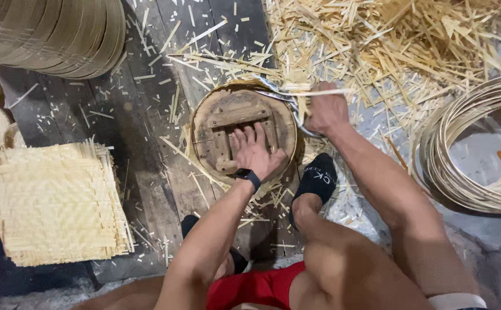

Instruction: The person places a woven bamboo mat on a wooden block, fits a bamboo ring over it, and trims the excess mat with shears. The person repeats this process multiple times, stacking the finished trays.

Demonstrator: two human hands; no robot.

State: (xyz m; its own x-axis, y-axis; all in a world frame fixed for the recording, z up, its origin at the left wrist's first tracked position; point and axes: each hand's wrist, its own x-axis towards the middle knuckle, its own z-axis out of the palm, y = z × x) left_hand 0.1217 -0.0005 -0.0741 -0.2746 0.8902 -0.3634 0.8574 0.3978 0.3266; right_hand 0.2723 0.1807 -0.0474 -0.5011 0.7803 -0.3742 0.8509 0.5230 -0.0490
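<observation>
Head view, even overhead light — my forearms and the pale straw litter (399,46) at upper right are brightest, nearly washed out. The dark floorboards (141,143) and lower left corner fall dim. Soft shadows only. My right hand (326,109) is slightly motion-blurred — frame edges bow with wide-angle distortion.

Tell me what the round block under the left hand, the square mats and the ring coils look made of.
Round block: looks like worn, unfinished wood, brown with grain and nailed cross-pieces; the left hand presses flat on it.
Square mats: pale woven strips, probably split bamboo, dry and matte, in a stack.
Ring coils: thin bent strips of the same pale material, likely bamboo.
</observation>
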